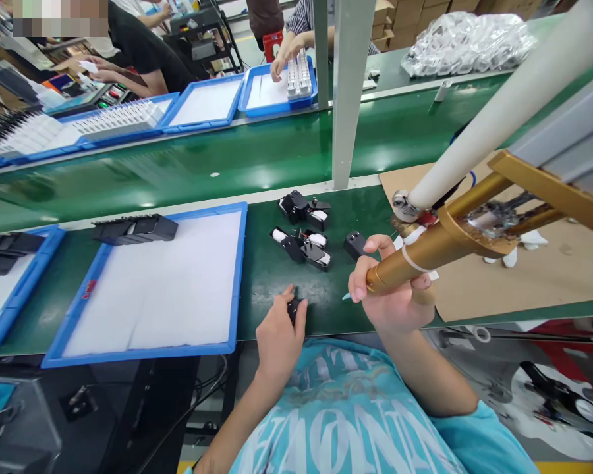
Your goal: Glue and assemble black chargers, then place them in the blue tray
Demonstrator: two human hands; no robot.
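My left hand (278, 332) is closed around a small black plastic part (294, 307) that rests on the green bench near its front edge. My right hand (393, 289) grips the gold barrel of a hanging power screwdriver (425, 250), whose tip points down and left toward that part. Just beyond lie several loose black parts with white inserts (304, 247), and one small black block (354, 245) sits close to my right fingers.
A blue tray with a white liner (158, 283) lies left of my hands, a row of black parts (134, 228) at its far edge. Brown cardboard (524, 276) covers the bench at right. A grey post (348, 92) stands behind. Other people work at blue trays (205, 102) across the conveyor.
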